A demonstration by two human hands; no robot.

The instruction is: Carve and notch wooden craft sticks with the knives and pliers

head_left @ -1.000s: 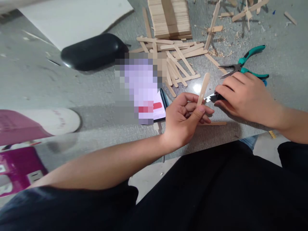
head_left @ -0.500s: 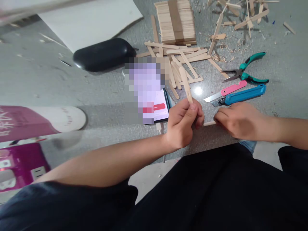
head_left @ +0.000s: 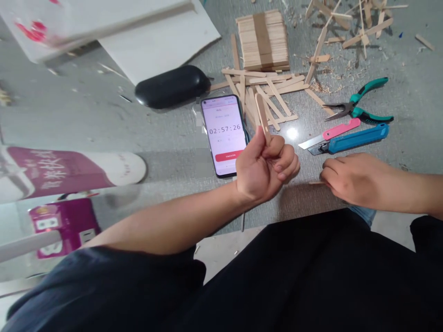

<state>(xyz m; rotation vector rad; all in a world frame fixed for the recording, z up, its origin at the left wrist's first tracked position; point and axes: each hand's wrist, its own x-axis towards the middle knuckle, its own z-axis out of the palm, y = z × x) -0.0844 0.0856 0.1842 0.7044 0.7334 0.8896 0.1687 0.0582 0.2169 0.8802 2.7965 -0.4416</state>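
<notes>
My left hand (head_left: 266, 163) is turned palm up, with a wooden craft stick (head_left: 262, 115) pinched between thumb and fingers. That stick points up and away, over a pile of loose craft sticks (head_left: 277, 99). Low at the table's near edge, my right hand (head_left: 349, 177) is closed on another thin wooden stick, whose tip (head_left: 315, 182) pokes out to the left; its fingertips are mostly hidden. Just beyond the right hand lie a blue utility knife (head_left: 358, 139) and a pink-handled knife (head_left: 342, 129). A phone (head_left: 224, 138) showing 02:57:26 rests left of my left hand.
Green-handled pliers (head_left: 356, 103) lie beyond the knives. A banded bundle of sticks (head_left: 277, 41) sits at the back, with joined stick pieces (head_left: 363, 34) to its right. On the left are a black case (head_left: 171, 86), a purple packet (head_left: 65, 226) and a pink-and-white container (head_left: 79, 170).
My left hand has rolled from knuckles up to palm up, still holding its stick. Less of the right hand's stick shows. The whole view has shifted, moving things slightly right.
</notes>
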